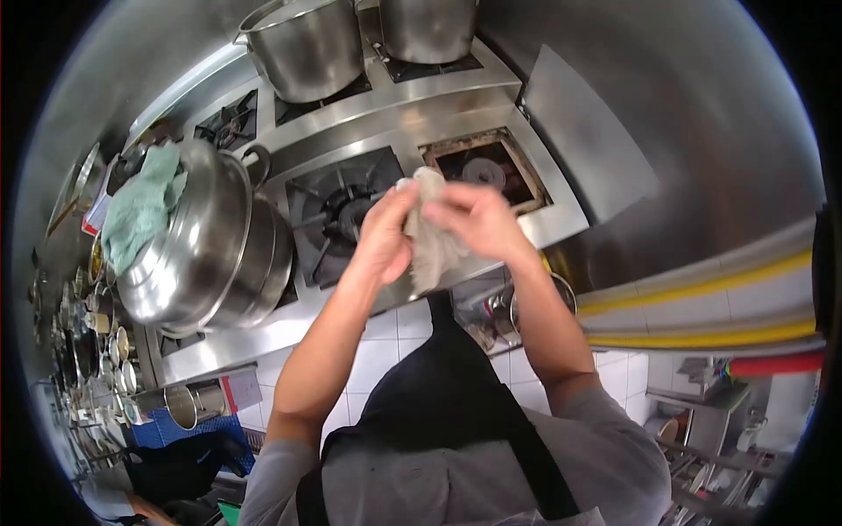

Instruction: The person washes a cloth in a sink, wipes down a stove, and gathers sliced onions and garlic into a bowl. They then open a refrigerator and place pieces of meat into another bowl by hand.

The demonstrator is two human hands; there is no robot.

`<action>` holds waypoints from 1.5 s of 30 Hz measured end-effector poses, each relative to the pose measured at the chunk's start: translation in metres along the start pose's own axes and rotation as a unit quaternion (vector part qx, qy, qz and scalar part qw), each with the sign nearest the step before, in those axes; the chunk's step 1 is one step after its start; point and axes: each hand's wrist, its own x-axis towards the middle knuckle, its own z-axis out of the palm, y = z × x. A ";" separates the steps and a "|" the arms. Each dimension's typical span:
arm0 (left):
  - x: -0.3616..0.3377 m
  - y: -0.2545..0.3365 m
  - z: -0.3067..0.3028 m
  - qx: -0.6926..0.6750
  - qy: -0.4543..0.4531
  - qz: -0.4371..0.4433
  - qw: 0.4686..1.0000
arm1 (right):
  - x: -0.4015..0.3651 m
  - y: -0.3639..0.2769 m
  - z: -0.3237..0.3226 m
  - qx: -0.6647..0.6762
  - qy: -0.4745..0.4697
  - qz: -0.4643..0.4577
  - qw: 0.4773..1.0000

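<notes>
Working pale cloth [430, 250] above stove [561, 226]; left hand [384, 235] grip pinched on it, right hand [482, 222] blurred, grip unclear. Next move likely calls for steady left hold.

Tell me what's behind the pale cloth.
Around the pale cloth, you can see steel stovetop, a grated burner left and a grateless burner right. Whatever lies directly behind it is covered.

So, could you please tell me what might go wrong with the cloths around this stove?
The pale cloth hangs loose between the left hand and right hand, so an end might drop into the grateless burner. The green cloth draped over the domed lid could slide off. Whether anything is hot isn't visible; if so, either cloth might scorch.
</notes>
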 end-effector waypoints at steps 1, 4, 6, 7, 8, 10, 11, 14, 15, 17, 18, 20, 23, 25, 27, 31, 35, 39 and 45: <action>0.035 -0.004 0.003 0.032 0.011 0.080 0.996 | 0.016 0.002 -0.002 -0.002 -0.041 -0.095 0.995; 0.116 0.008 0.007 0.188 0.011 0.243 0.951 | 0.080 0.056 -0.027 0.298 0.091 0.047 0.949; 0.157 0.024 0.016 0.348 -0.009 0.246 0.905 | 0.131 0.083 -0.033 0.455 0.157 0.166 0.861; 0.174 0.035 0.023 0.499 -0.031 0.235 0.833 | 0.156 0.093 -0.031 0.575 0.118 0.179 0.789; 0.187 0.044 0.029 0.557 -0.060 0.183 0.808 | 0.181 0.112 -0.020 0.656 0.112 0.157 0.730; 0.217 0.049 0.025 0.671 -0.044 0.309 0.673 | 0.224 0.180 -0.004 0.775 0.014 0.090 0.626; 0.218 0.059 0.026 0.691 -0.005 0.309 0.653 | 0.246 0.172 0.000 0.748 0.084 0.163 0.638; 0.201 0.085 0.008 0.587 0.064 0.192 0.784 | 0.325 0.205 0.035 0.716 0.103 0.182 0.666; 0.195 0.085 -0.012 0.573 0.078 0.158 0.801 | 0.353 0.219 0.051 0.728 0.089 0.165 0.659; 0.176 0.080 -0.042 0.557 0.131 0.129 0.810 | 0.404 0.225 0.071 0.641 0.107 0.189 0.736; 0.163 0.077 -0.057 0.545 0.142 0.111 0.819 | 0.433 0.232 0.083 0.646 0.101 0.190 0.733; 0.135 0.073 -0.075 0.516 0.178 0.059 0.836 | 0.498 0.247 0.109 0.529 0.149 0.139 0.824; 0.100 0.063 -0.084 0.437 0.241 0.019 0.867 | 0.577 0.268 0.131 0.211 0.203 -0.019 0.956; 0.084 0.061 -0.084 0.433 0.257 -0.006 0.864 | 0.644 0.309 0.168 0.231 0.247 0.029 0.941; 0.071 0.060 -0.080 0.417 0.281 -0.039 0.863 | 0.674 0.316 0.166 0.235 0.235 -0.003 0.943; 0.058 0.070 -0.072 0.368 0.325 -0.084 0.867 | 0.717 0.334 0.168 -0.079 0.071 -0.008 0.994; 0.062 0.072 -0.068 0.323 0.359 -0.062 0.874 | 0.729 0.382 0.203 -0.156 0.016 0.098 0.983; 0.064 0.076 -0.071 0.365 0.319 -0.077 0.871 | 0.703 0.343 0.171 -0.186 -0.084 0.115 0.972; 0.039 0.061 -0.081 0.356 0.266 -0.052 0.894 | 0.686 0.359 0.158 -0.390 -0.270 -0.039 0.879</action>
